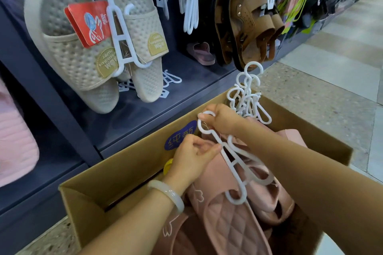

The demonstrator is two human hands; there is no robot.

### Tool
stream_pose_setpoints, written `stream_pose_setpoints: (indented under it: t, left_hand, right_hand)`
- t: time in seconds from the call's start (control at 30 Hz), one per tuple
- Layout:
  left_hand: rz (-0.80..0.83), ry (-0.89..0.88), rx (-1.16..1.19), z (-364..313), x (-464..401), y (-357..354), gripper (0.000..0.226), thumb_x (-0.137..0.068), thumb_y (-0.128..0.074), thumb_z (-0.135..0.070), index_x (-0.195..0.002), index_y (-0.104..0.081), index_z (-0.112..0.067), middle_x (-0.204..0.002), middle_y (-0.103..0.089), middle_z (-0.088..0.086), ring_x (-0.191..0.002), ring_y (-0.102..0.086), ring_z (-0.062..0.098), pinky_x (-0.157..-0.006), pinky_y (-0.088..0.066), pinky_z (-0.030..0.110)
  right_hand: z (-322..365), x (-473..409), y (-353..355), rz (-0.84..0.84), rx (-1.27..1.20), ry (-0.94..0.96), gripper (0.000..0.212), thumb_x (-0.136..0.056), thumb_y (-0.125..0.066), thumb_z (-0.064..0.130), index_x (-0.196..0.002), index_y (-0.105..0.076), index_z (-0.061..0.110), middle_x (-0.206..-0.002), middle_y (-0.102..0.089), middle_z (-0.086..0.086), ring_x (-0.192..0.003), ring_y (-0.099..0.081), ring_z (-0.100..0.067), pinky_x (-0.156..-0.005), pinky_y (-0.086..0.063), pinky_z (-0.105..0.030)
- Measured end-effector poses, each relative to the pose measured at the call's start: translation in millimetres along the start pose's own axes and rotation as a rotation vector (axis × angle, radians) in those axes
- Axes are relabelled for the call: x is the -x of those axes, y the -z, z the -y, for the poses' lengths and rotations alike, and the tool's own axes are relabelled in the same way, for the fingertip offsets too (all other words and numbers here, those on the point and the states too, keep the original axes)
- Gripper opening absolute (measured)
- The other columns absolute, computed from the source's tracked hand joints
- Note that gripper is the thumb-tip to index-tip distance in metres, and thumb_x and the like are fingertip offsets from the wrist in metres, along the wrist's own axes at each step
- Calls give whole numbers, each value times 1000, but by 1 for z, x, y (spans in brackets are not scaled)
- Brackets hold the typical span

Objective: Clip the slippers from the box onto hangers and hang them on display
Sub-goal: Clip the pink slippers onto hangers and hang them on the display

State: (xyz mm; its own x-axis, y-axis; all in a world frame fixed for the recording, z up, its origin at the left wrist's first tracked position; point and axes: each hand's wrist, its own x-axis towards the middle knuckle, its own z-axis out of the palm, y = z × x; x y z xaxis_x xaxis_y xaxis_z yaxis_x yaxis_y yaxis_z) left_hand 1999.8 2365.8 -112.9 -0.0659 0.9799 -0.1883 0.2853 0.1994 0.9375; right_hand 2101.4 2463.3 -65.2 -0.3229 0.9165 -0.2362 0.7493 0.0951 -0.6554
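A cardboard box (124, 174) on the floor holds several pink quilted slippers (230, 219). A white plastic hanger (234, 163) lies over the pink pair, its lower hooks in the straps. My right hand (219, 119) grips the hanger's top hook and also holds a bunch of spare white hangers (247, 97) that sticks up behind it. My left hand (192, 157), with a pale bangle on the wrist, pinches the hanger's stem just below the hook, over the heel of a pink slipper.
A dark display rack stands behind the box. Beige perforated slippers (83, 47) hang on a white hanger at the upper left, brown sandals (252, 25) at the upper right, empty white hangers (190, 6) between them. A tiled floor (331, 80) lies to the right.
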Motion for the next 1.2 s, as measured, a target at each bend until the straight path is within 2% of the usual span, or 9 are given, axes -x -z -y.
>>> stream_pose_setpoints:
  t: [0.13, 0.23, 0.37, 0.53, 0.63, 0.73, 0.9, 1.03, 1.2]
  left_hand:
    - [136, 132, 73, 1, -10, 2, 103, -62, -80, -45, -145, -22, -28, -136, -49, 0, -125, -49, 20, -105, -42, 41]
    - [178, 166, 65, 4, -16, -1, 96, -61, -81, -34, -142, -32, -22, -124, -59, 3, -113, -59, 22, -101, -46, 41]
    - [111, 227, -69, 13, -19, 0, 80, -61, -83, -41, -129, -47, -22, -117, -56, 2, -110, -57, 21, -98, -47, 38]
    - [72, 261, -297, 13, -24, 0, 107, -60, -75, -62, -146, -23, -26, -149, -19, 7, -140, -23, 28, -112, -29, 40]
    - [26, 400, 23, 11, -34, 3, 102, -61, -70, -66, -143, -34, -17, -145, -39, 8, -131, -41, 28, -108, -38, 42]
    - [65, 538, 213, 14, -44, 4, 77, -63, -68, -66, -114, -65, -8, -104, -71, 13, -99, -66, 30, -95, -51, 46]
    - [6, 551, 235, 19, -58, 4, 62, -55, -76, -56, -97, -73, -9, -101, -71, 13, -95, -67, 32, -92, -52, 46]
    - [47, 494, 366, 7, -55, 14, 28, -83, -68, -32, -87, -72, -5, -88, -71, 15, -82, -66, 29, -87, -54, 42]
    - [-53, 461, 301, 13, -52, 25, 29, -85, -61, -35, -82, -73, -9, -92, -73, 17, -95, -66, 35, -93, -50, 50]
  right_hand:
    - [-6, 6, 1, 5, -223, 21, 17, -91, -57, 33, -86, -60, 18, -73, -60, -1, -65, -57, -14, -62, -48, -23]
    - [-17, 8, 22, -62, -212, -60, 30, -85, -60, 45, -100, -61, 19, -86, -63, 5, -82, -61, -14, -77, -53, -30]
    - [-44, 23, 50, 102, 448, -332, 50, -85, -57, 50, -120, -55, 15, -124, -57, -2, -112, -56, -24, -93, -43, -35]
    - [-66, 39, 50, 84, 244, -326, 51, -85, -64, 37, -129, -50, 17, -134, -52, -7, -120, -51, -24, -96, -38, -29]
    - [-68, 43, 44, -50, 180, -277, 44, -86, -64, 29, -126, -53, 14, -127, -56, -8, -117, -52, -25, -88, -36, -25]
    - [-65, 47, 37, -127, 215, -233, 40, -85, -62, 28, -123, -54, 18, -122, -61, -7, -110, -57, -26, -92, -43, -31]
    - [-62, 55, 33, -210, 232, -191, 38, -86, -60, 31, -123, -53, 23, -113, -64, -7, -102, -61, -27, -84, -46, -30]
    - [-66, 64, 34, -227, 130, -158, 40, -84, -65, 32, -120, -54, 22, -105, -66, -6, -100, -63, -26, -90, -50, -37]
    - [-70, 81, 32, -254, -3, -22, 29, -82, -67, 25, -109, -56, 22, -96, -63, 3, -90, -62, -18, -82, -52, -32]
